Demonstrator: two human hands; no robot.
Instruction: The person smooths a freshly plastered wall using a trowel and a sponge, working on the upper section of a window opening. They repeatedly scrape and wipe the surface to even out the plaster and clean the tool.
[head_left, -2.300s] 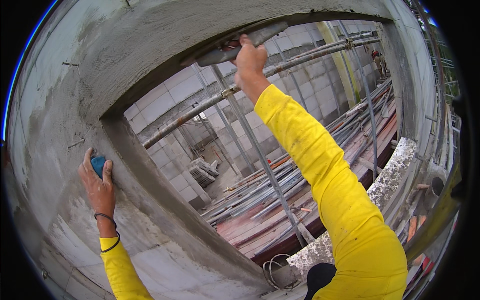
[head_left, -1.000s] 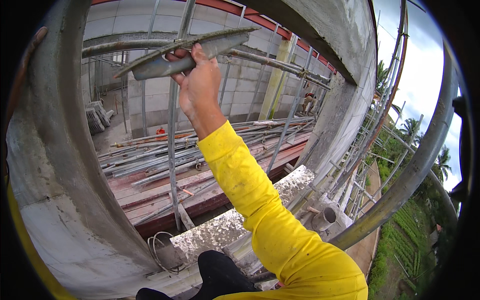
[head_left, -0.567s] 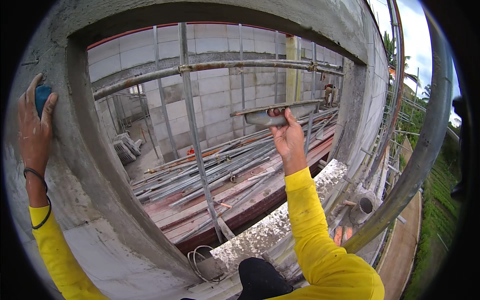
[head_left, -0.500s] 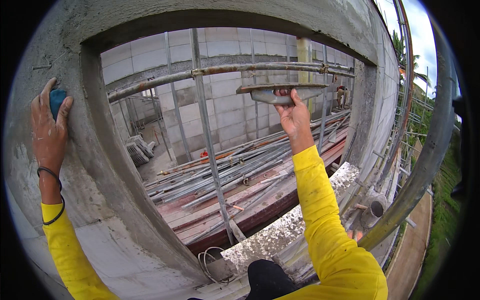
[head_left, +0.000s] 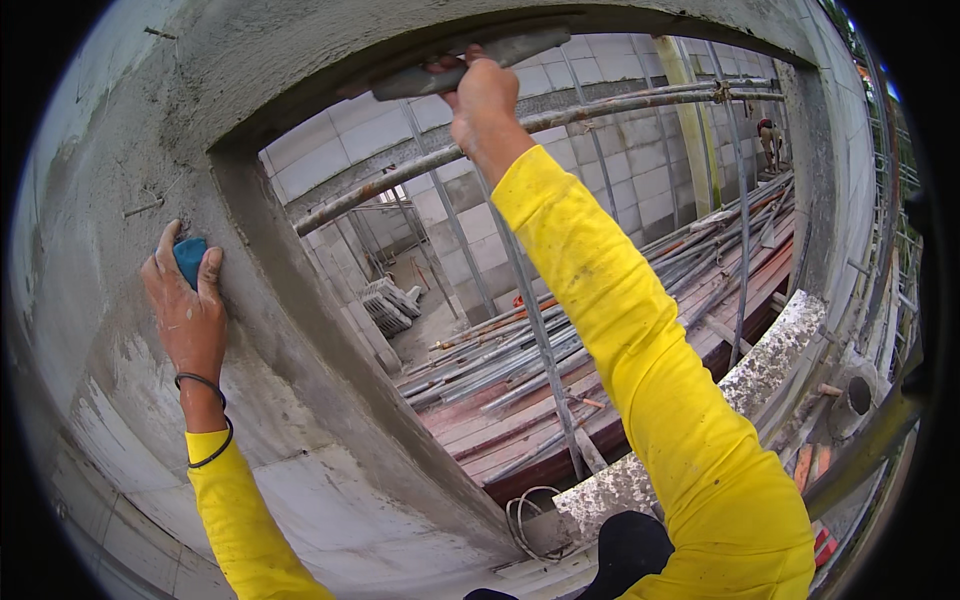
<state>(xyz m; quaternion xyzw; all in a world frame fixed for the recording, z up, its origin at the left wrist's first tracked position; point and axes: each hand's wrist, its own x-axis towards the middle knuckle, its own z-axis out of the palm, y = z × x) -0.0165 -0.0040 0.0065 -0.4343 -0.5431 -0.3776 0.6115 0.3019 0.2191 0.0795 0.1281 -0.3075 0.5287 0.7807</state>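
My left hand (head_left: 188, 318), plaster-smeared and with a black band at the wrist, rests on the rough grey wall (head_left: 75, 290) left of the window opening. Between its thumb and fingers is a blue sponge-like block (head_left: 190, 259). Raised at the top of the opening, my right hand (head_left: 487, 100) grips a grey plastering float (head_left: 420, 82) by its handle. The float lies close under the opening's upper edge (head_left: 340, 85); I cannot tell whether it touches. Both arms wear yellow sleeves.
A nail (head_left: 143, 208) juts from the wall above my left hand. A rusty scaffold pipe (head_left: 390, 180) crosses the opening. Beyond lie piled metal pipes (head_left: 640, 290), and a person (head_left: 770, 145) stands far right. A splattered ledge (head_left: 612, 500) and a looped cable (head_left: 525, 530) are below.
My right hand has raised the float and carried it left, from mid-opening to its upper edge. The view has shifted left; my left hand still holds the blue block against the wall.
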